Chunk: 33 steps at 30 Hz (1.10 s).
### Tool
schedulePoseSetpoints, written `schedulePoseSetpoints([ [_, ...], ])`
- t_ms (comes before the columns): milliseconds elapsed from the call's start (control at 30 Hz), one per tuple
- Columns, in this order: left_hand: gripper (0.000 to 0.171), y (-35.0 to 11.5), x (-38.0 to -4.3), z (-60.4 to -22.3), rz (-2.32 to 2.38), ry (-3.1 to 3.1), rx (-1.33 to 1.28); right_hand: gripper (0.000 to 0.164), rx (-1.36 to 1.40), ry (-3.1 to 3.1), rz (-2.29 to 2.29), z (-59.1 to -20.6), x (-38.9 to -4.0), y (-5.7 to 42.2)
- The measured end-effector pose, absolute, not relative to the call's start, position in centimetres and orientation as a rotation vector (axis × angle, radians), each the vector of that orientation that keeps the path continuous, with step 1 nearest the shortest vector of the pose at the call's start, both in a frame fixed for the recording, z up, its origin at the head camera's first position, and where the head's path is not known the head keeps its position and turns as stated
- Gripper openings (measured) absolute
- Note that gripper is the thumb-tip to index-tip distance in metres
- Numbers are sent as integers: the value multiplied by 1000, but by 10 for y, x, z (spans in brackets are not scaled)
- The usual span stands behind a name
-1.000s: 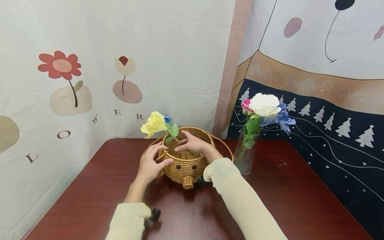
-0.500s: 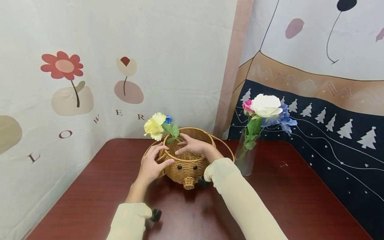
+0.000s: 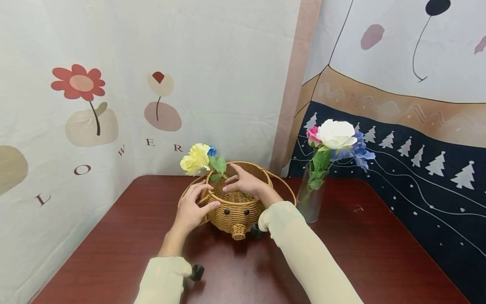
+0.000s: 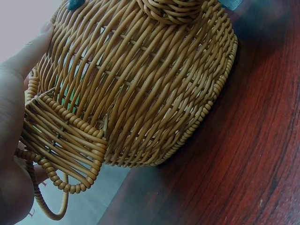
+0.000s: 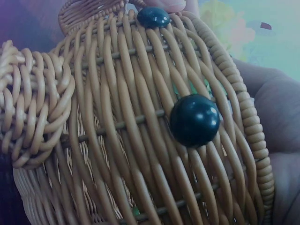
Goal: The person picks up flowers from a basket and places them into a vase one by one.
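A wicker basket point(image 3: 235, 215) with black bead eyes and a woven snout stands mid-table. My left hand point(image 3: 191, 209) grips its left rim, thumb in front, the woven ear point(image 4: 70, 140) beside the palm in the left wrist view. Over the basket's mouth, my right hand point(image 3: 247, 185) holds the stem of a yellow flower point(image 3: 195, 159) between its fingers; exactly where they pinch is hidden. The flower leans out over the left rim, with green leaves point(image 3: 218, 164) below it and a small blue bloom point(image 3: 211, 150) behind. Both black eyes, including the near eye point(image 5: 194, 120), show in the right wrist view.
Right of the basket a clear vase point(image 3: 309, 204) holds a white flower point(image 3: 336, 133), a pink flower point(image 3: 312, 134) and blue flowers point(image 3: 358, 150). The basket's handle point(image 3: 286, 185) reaches toward the vase. Behind the dark red table point(image 3: 114, 245) hang printed cloths.
The yellow flower has turned and shifted slightly by the left rim, while my right fingers have moved a little. My left hand and the basket have stayed nearly still.
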<state>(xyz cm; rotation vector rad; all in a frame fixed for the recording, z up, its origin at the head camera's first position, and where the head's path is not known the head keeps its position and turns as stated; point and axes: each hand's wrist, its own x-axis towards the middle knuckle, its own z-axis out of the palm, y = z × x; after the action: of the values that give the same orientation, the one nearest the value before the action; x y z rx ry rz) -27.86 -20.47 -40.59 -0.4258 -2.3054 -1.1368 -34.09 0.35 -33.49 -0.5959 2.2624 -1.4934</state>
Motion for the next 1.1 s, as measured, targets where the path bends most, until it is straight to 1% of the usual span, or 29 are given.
schedulePoseSetpoints([
  [233,47,-205,-278,-406,-1131,-2311,-419,85,-622,2299,-1600,-334,-340,5],
  [667,48,-205,-277,-403,-1149,-2314,-420,76,-702,2351,-1794,-333,-341,9],
  [833,48,-206,-278,-402,-1145,-2328,-420,72,-681,2392,-1849,-332,-341,8],
  [1100,47,-205,-278,-404,-1142,-2320,-420,58,-590,2418,-2011,-336,-341,8],
])
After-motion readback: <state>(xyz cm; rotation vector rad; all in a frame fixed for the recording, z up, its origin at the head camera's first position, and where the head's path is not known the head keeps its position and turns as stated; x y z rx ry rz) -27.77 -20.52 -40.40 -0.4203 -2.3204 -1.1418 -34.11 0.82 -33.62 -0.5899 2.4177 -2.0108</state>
